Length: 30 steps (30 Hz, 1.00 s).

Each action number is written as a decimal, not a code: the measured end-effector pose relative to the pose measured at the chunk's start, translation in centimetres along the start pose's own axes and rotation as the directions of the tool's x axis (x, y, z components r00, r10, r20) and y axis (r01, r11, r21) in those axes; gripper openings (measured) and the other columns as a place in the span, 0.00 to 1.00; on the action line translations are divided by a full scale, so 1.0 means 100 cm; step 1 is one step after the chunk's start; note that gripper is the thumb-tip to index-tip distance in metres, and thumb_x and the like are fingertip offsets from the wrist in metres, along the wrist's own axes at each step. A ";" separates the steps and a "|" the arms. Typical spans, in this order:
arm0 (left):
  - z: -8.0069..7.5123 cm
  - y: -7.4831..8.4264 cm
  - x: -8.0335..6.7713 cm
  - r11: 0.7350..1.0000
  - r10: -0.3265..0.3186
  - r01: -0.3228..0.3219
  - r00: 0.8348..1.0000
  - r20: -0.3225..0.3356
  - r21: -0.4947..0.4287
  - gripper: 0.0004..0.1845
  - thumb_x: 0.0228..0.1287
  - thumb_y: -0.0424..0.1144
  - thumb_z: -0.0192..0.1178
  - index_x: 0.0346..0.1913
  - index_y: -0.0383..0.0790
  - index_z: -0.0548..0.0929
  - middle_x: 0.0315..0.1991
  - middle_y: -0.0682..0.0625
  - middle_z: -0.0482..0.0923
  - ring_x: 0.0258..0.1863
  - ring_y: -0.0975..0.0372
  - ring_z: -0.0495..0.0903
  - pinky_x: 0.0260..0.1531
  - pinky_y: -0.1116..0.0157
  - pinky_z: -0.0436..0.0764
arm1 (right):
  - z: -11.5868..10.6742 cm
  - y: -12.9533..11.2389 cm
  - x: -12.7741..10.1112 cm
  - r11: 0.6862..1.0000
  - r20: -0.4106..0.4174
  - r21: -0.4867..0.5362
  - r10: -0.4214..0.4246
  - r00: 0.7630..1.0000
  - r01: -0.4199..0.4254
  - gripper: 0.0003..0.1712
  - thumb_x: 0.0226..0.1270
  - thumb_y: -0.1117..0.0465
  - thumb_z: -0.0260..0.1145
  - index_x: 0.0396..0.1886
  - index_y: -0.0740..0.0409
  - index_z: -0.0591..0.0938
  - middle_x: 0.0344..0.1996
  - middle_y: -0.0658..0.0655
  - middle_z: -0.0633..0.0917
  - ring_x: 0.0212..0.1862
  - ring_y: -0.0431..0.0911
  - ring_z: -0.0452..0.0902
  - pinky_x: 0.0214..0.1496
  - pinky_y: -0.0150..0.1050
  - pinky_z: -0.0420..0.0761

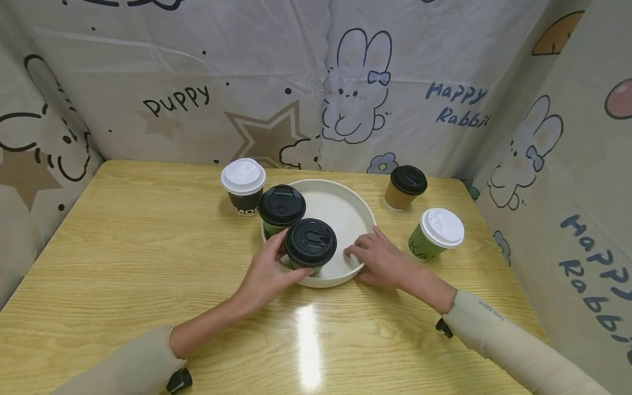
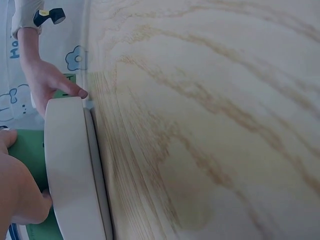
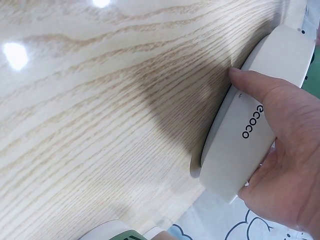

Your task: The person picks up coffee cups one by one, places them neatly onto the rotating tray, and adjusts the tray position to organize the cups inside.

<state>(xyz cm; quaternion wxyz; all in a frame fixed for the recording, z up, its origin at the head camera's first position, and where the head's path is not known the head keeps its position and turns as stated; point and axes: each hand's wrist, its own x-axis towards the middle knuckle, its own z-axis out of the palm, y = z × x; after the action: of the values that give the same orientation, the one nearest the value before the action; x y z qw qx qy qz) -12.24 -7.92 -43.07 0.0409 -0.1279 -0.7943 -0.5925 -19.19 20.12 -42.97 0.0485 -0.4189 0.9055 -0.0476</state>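
Observation:
My left hand (image 1: pixel 264 273) grips a green paper cup with a black lid (image 1: pixel 311 241), fingers and thumb around its side, at the near left of a round cream tray (image 1: pixel 340 206). In the left wrist view the green cup (image 2: pixel 30 155) shows behind the tray's wall (image 2: pixel 72 170). Another black-lidded green cup (image 1: pixel 282 206) stands just behind, at the tray's left side. My right hand (image 1: pixel 382 260) holds the tray's right rim. The right wrist view shows its thumb (image 3: pixel 250 82) on the outer wall, which bears dark lettering, and its other fingers over the rim.
Left of the tray stands a black cup with a white lid (image 1: pixel 244 186). To the right are a brown cup with a black lid (image 1: pixel 406 187) and a green cup with a white lid (image 1: pixel 436 235). A printed cloth (image 1: pixel 276 71) hangs behind the wooden table (image 1: pixel 148 247).

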 end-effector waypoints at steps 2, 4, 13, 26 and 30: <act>0.000 -0.001 0.000 1.000 -0.002 0.002 1.000 0.000 0.014 0.45 0.47 0.33 0.79 0.70 0.38 0.69 0.64 0.43 0.71 0.59 0.55 0.75 0.59 0.58 0.76 | 0.000 0.000 0.000 1.000 -0.001 -0.003 -0.001 1.000 0.001 0.28 0.57 0.51 0.77 0.57 0.52 0.81 0.49 0.55 0.81 0.58 0.53 0.73 0.73 0.64 0.51; 0.000 -0.001 0.000 1.000 -0.007 0.007 1.000 0.000 0.024 0.45 0.47 0.33 0.79 0.70 0.38 0.69 0.64 0.42 0.70 0.59 0.55 0.75 0.59 0.58 0.75 | 0.000 0.000 0.000 1.000 -0.004 -0.006 -0.004 1.000 0.004 0.28 0.57 0.51 0.77 0.57 0.52 0.82 0.49 0.55 0.81 0.58 0.54 0.73 0.72 0.65 0.51; 0.000 -0.001 0.000 0.999 -0.008 0.008 1.000 -0.015 0.051 0.46 0.46 0.34 0.80 0.70 0.36 0.69 0.63 0.41 0.70 0.60 0.53 0.75 0.59 0.58 0.76 | 0.000 0.000 0.000 1.000 -0.003 -0.007 -0.008 1.000 0.008 0.29 0.57 0.51 0.77 0.57 0.52 0.81 0.49 0.56 0.81 0.58 0.54 0.74 0.72 0.65 0.52; -0.001 -0.001 0.001 0.998 -0.011 0.013 1.000 -0.022 0.068 0.45 0.46 0.36 0.81 0.69 0.37 0.71 0.62 0.42 0.72 0.59 0.54 0.76 0.59 0.58 0.76 | 0.000 0.001 0.000 1.000 -0.006 -0.002 -0.008 1.000 0.008 0.28 0.57 0.51 0.77 0.57 0.52 0.82 0.49 0.56 0.81 0.57 0.53 0.74 0.72 0.66 0.53; -0.002 -0.001 0.001 0.998 -0.010 0.011 1.000 -0.024 0.065 0.45 0.46 0.36 0.81 0.69 0.37 0.71 0.62 0.42 0.72 0.59 0.54 0.76 0.59 0.58 0.76 | 0.000 0.001 0.000 1.000 -0.005 0.000 -0.006 1.000 0.006 0.28 0.57 0.51 0.77 0.57 0.52 0.82 0.49 0.56 0.81 0.57 0.53 0.74 0.72 0.66 0.53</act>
<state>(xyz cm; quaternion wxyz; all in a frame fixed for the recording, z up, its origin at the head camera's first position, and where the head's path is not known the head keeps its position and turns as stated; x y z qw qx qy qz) -12.41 -8.09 -43.09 0.0514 -0.1154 -0.8134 -0.5679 -19.28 20.13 -42.97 0.0458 -0.4217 0.9042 -0.0487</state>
